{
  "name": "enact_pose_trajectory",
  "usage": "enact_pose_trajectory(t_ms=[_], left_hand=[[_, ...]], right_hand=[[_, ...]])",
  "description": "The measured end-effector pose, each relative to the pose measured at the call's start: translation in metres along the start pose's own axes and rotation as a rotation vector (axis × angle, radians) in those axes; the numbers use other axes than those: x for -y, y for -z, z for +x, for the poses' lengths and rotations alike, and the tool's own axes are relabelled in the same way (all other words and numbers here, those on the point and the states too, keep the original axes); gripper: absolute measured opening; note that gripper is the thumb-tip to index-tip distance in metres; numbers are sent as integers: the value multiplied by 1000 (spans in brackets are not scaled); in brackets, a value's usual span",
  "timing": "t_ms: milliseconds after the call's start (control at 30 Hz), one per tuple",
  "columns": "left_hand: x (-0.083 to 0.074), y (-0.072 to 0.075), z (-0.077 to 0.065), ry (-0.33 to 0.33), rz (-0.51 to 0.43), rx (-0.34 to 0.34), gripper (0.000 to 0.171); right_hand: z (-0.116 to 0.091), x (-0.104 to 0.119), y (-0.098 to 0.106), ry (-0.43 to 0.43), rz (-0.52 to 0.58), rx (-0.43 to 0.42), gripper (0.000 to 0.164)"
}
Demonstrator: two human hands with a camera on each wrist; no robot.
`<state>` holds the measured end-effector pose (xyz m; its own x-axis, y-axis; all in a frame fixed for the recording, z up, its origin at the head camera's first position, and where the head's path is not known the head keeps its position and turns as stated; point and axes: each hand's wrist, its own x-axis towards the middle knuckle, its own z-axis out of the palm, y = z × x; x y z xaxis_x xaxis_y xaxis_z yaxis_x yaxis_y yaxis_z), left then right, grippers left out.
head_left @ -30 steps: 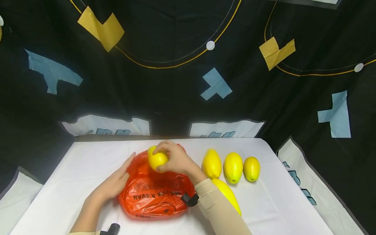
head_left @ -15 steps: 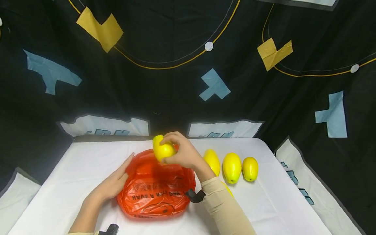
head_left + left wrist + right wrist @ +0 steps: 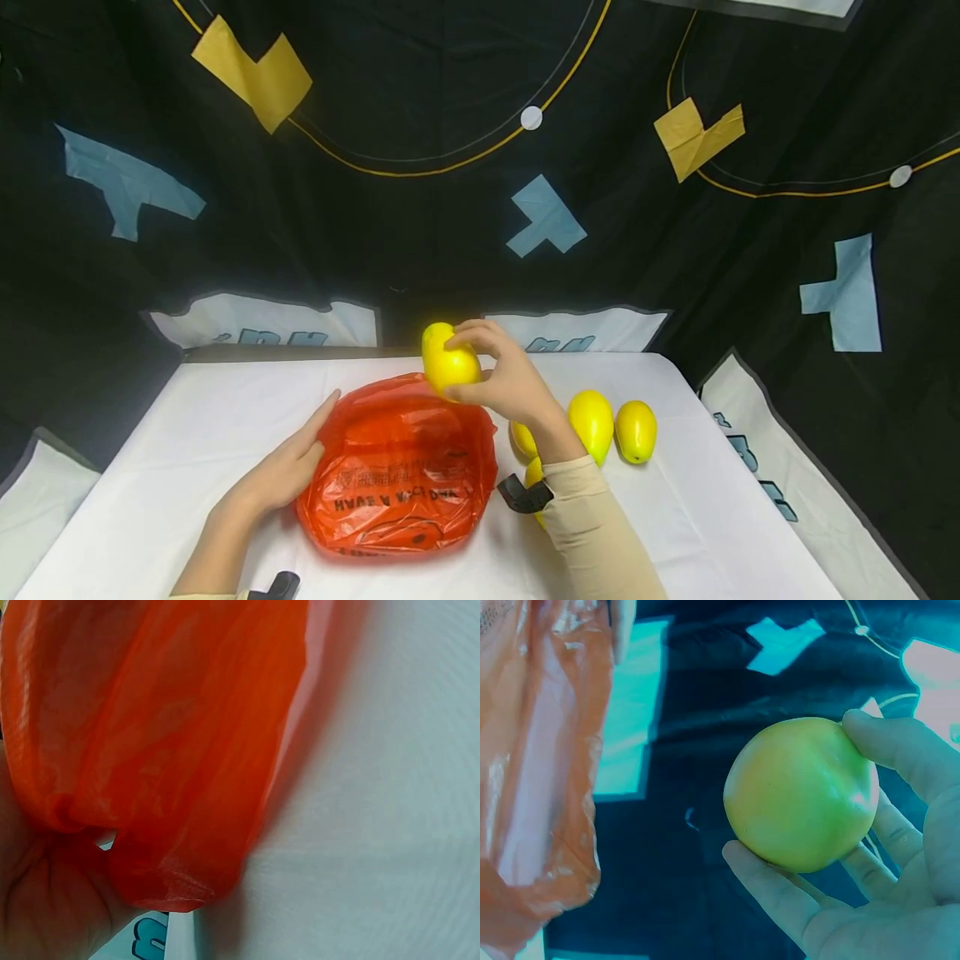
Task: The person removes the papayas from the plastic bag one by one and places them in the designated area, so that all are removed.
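A smooth, plump yellow mango (image 3: pixel 450 364) is held by my right hand (image 3: pixel 504 375) above the far right rim of a red plastic bag (image 3: pixel 397 467). Thumb and fingers curve round the mango (image 3: pixel 802 795) in the right wrist view. The bag, with black printing on its side, stands puffed out on the white table. My left hand (image 3: pixel 281 467) lies along the bag's left side, fingers straight. In the left wrist view the red plastic (image 3: pixel 187 750) folds against the palm, and the fingertips are hidden. The bag's inside is mostly out of sight.
Right of the bag lie more yellow fruits: a plump one (image 3: pixel 591 421), a smaller one (image 3: pixel 636 432), and others partly hidden by the right forearm. White cloth covers the table (image 3: pixel 720 517). A black curtain (image 3: pixel 420 242) hangs behind it.
My right hand has lifted the mango up and to the right, from over the bag's middle to its far right rim. The left hand and bag stay nearly still.
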<state>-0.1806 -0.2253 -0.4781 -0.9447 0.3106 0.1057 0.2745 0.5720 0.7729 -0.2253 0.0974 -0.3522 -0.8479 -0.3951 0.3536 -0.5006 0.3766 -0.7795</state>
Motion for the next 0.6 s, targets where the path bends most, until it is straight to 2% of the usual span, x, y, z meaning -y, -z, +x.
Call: enact_pose_trajectory(t_ms=[433,600], left_hand=[[-1,0,0,13,10,5,70],[-1,1,1,21,16,7,70]], right_hand=[[-23,9,32,45,59,-60,50],[-30,8,40,2,69,-77,51]])
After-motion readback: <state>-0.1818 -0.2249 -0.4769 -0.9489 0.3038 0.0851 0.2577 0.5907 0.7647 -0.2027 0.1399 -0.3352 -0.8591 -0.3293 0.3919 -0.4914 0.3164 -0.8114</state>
